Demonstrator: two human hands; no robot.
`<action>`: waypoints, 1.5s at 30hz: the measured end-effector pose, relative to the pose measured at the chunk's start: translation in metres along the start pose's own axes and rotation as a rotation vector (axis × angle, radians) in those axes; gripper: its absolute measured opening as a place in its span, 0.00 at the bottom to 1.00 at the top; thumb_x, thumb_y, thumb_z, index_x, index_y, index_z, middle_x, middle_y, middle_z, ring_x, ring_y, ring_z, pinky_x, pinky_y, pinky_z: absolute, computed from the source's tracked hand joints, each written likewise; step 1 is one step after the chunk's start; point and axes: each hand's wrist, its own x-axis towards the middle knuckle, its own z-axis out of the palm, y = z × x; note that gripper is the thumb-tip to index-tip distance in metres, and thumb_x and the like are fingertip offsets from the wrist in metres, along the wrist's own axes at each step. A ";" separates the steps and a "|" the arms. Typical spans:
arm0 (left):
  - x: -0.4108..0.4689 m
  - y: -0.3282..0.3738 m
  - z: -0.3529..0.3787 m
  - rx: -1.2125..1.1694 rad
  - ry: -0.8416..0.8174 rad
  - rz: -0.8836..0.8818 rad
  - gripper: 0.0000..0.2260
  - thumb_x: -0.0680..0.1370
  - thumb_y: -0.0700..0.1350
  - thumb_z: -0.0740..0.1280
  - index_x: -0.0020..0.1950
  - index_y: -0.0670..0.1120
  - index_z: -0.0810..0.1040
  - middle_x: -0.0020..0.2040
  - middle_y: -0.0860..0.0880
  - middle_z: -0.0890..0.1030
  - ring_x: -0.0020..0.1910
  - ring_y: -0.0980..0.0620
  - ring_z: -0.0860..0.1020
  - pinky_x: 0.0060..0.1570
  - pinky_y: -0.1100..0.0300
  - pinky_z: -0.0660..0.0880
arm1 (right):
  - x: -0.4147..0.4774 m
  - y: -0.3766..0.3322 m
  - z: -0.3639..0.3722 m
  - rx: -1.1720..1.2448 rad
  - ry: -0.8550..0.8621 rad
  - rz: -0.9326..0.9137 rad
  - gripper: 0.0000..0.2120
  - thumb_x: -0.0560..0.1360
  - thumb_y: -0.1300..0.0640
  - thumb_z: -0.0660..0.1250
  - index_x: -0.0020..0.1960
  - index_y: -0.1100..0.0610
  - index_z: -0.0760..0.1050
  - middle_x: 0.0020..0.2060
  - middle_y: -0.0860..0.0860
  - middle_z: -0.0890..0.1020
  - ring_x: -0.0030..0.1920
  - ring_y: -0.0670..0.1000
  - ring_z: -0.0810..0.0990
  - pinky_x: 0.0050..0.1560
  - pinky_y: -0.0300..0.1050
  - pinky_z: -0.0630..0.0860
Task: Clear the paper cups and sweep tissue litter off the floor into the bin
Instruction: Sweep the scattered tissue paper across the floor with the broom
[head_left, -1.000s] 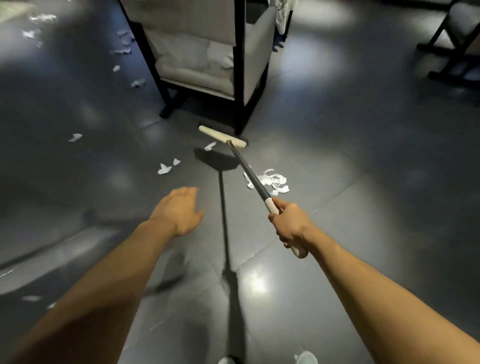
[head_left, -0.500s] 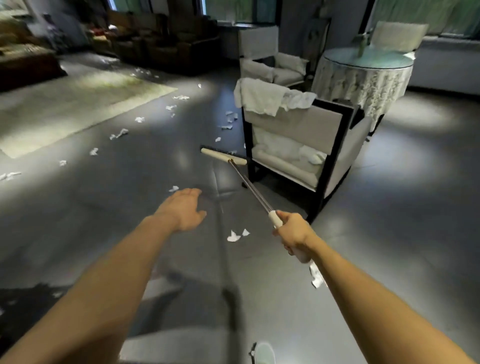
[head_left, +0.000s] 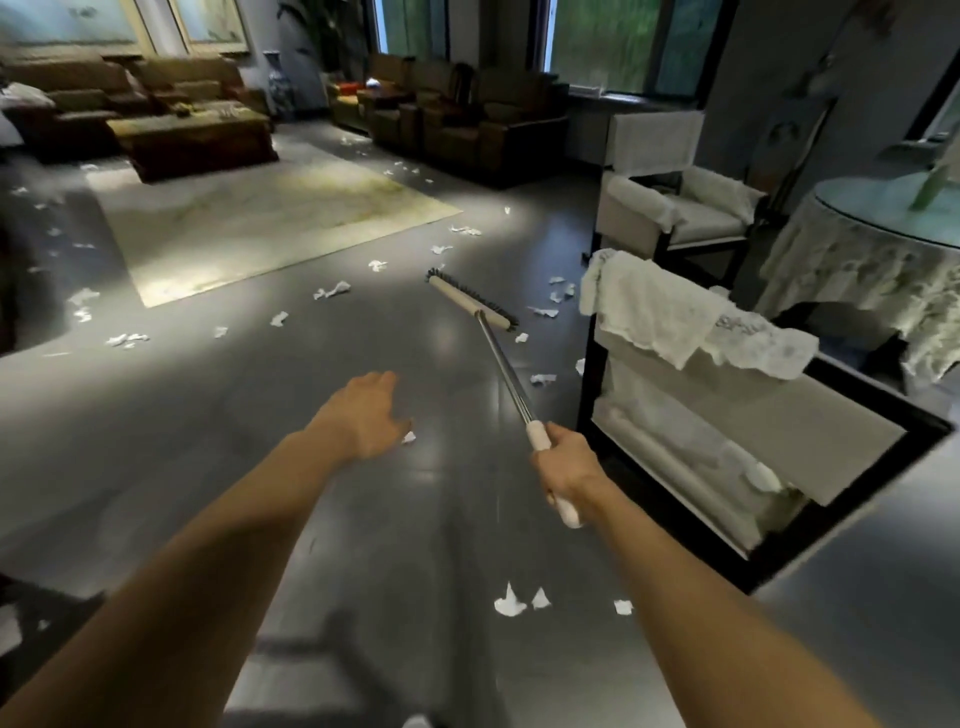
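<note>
The right hand (head_left: 563, 467) is clenched round the white grip of a broom (head_left: 501, 364), whose brush head points out ahead over the dark floor (head_left: 182, 441). The left hand (head_left: 363, 415) is held out with fingers straight, holding nothing. Tissue scraps (head_left: 509, 605) lie scattered on the floor: some near the brush head, some beside an armchair (head_left: 727, 415) draped with a cloth (head_left: 675, 317), more along the rug (head_left: 260, 228).

Broom (head_left: 472, 304) left of armchair (head_left: 727, 441)
</note>
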 end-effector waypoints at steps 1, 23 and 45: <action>0.025 -0.005 -0.002 0.004 0.001 -0.006 0.26 0.76 0.50 0.66 0.70 0.42 0.64 0.68 0.41 0.69 0.68 0.42 0.66 0.67 0.51 0.64 | 0.026 -0.008 0.005 -0.001 -0.004 0.006 0.23 0.75 0.66 0.55 0.69 0.57 0.68 0.46 0.56 0.77 0.29 0.51 0.71 0.25 0.41 0.68; 0.688 -0.046 -0.089 0.060 -0.009 0.185 0.28 0.77 0.50 0.65 0.74 0.44 0.61 0.73 0.43 0.65 0.72 0.44 0.63 0.69 0.53 0.61 | 0.652 -0.195 -0.047 0.201 0.176 0.279 0.06 0.77 0.67 0.59 0.48 0.66 0.75 0.28 0.57 0.74 0.25 0.51 0.71 0.25 0.43 0.68; 1.366 -0.033 -0.190 0.079 -0.100 0.324 0.28 0.78 0.51 0.64 0.75 0.45 0.59 0.74 0.45 0.64 0.70 0.45 0.65 0.67 0.55 0.63 | 1.258 -0.402 -0.116 0.164 0.146 0.355 0.12 0.77 0.68 0.59 0.36 0.62 0.71 0.29 0.57 0.73 0.27 0.50 0.70 0.24 0.39 0.68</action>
